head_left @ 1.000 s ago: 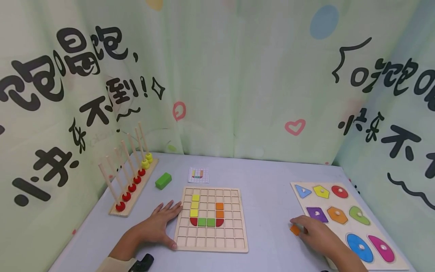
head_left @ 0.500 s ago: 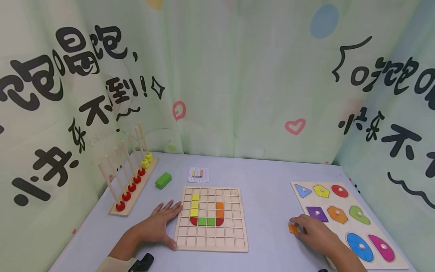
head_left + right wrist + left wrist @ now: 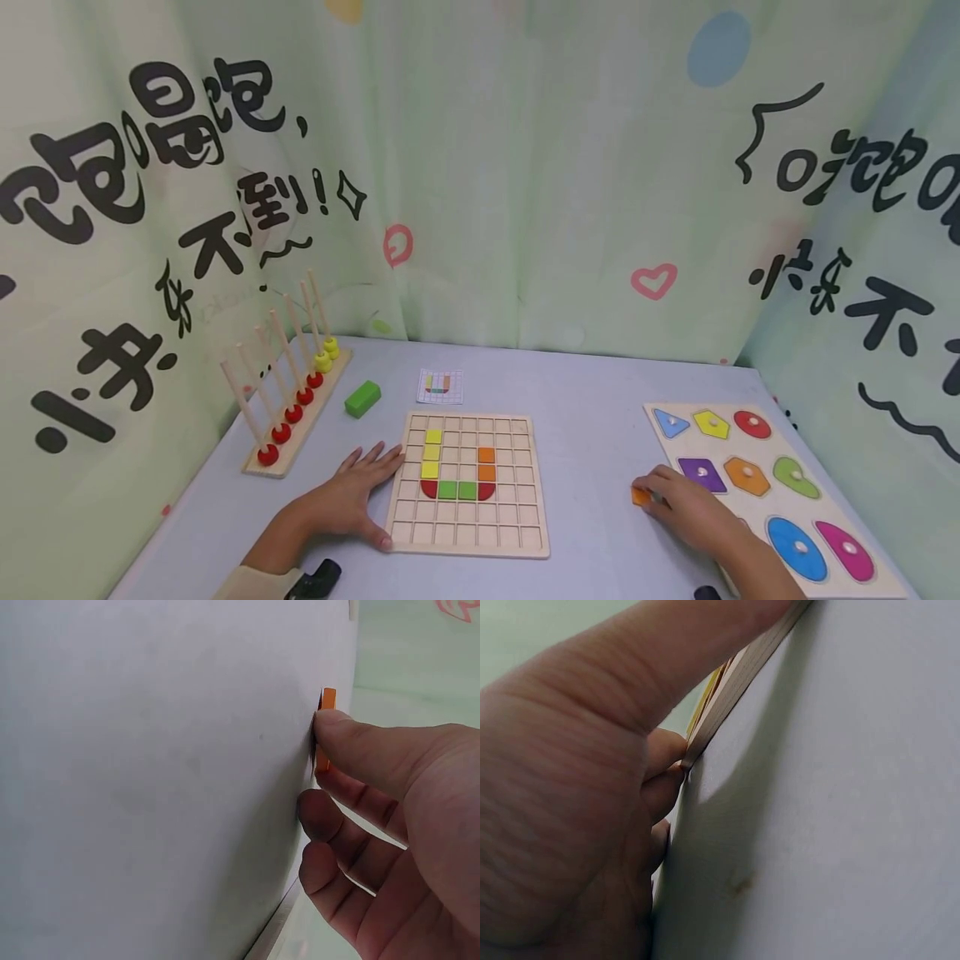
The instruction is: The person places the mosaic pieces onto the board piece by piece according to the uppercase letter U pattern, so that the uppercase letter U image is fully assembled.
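My left hand rests with spread fingers against the left edge of a wooden grid board; in the left wrist view the thumb lies along the board's side. Coloured tiles form a U in the grid: yellow tiles on the left, orange tiles on the right, green tiles with red rounded ones along the bottom. Beside the shape puzzle, my right hand pinches a small orange tile between thumb and finger. The right wrist view shows that tile edge-on, close to the tabletop.
Behind the board lies a pattern card, with a green block to its left. A peg stand with red and yellow beads is at the far left. The knobbed shape puzzle lies at the right, partly under my right forearm.
My right hand has shifted slightly left with the orange tile, which has turned in its fingers. The left hand and the board stay in place.
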A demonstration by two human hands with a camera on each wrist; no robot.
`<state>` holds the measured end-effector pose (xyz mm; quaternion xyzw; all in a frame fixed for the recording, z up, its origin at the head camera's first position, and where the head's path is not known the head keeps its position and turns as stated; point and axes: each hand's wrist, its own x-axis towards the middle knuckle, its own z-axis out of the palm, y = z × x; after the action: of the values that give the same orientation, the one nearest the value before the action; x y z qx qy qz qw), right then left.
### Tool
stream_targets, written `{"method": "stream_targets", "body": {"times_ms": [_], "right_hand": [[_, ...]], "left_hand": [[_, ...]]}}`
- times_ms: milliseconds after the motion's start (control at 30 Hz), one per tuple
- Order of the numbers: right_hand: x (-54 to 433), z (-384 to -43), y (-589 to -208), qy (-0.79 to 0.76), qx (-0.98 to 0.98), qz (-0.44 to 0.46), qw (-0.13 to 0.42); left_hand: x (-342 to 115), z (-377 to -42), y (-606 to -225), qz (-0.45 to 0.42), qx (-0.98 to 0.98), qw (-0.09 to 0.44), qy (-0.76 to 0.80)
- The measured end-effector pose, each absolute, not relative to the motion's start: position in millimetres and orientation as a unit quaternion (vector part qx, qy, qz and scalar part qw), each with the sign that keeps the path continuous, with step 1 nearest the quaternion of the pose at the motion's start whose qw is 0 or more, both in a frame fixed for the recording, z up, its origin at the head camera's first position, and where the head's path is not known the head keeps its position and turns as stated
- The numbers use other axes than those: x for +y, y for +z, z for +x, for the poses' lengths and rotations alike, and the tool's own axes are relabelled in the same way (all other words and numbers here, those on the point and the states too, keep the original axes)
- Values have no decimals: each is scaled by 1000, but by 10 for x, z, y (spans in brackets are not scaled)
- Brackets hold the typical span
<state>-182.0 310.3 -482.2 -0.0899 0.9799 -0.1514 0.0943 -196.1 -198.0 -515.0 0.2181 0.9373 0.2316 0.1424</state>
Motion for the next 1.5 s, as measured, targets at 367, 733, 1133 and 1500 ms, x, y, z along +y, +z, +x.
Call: {"method": "stream_targets", "body": {"times_ms": [367, 733, 1133, 1500], "right_hand": [[2959, -1929, -4867, -174, 975, -129, 53], [2772, -1991, -4876, -188, 970, -148, 32], [2565, -2065, -4873, -202, 962, -182, 5], [2357, -2131, -4925, -209, 956, -204, -13]], "left_hand": [[-2014, -1985, -5178, 221, 941, 135, 219], [-1973, -1944, -5157, 223, 938, 135, 230], [-1968, -1943, -5138, 215, 940, 139, 227], [-1959, -1944, -5147, 209, 942, 140, 223]]}}
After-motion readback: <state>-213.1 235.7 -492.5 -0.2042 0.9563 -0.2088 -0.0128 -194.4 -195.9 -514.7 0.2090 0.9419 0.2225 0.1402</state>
